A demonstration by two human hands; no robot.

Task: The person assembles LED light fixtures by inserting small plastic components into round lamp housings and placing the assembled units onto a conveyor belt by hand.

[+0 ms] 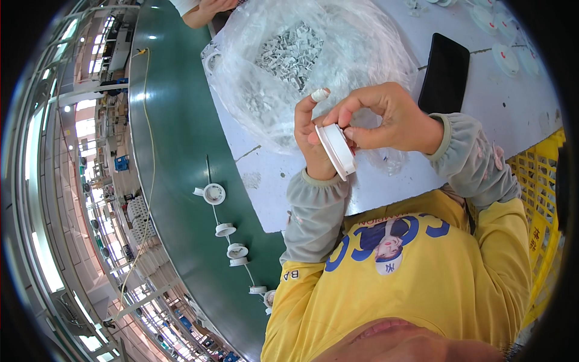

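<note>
A white round plastic housing [338, 152] with a flanged rim is held on its edge above the near part of the table. My left hand [310, 136] grips it from the left, its index finger raised and wrapped with white tape at the tip. My right hand [395, 117] comes from the right, thumb and forefinger pinched at the housing's upper side. Whatever lies between those fingertips is hidden. Just beyond both hands spreads a clear plastic bag [235, 78], opened wide, with a heap of small white plastic pieces [291, 55] inside.
A black phone [445, 72] lies right of the bag on the white table [386, 196]. White discs [505, 60] sit at the far right. Several corded housings [214, 193] rest on the green belt [175, 120] at left. A yellow crate [540, 205] stands right; another person's hand [208, 11] shows at top.
</note>
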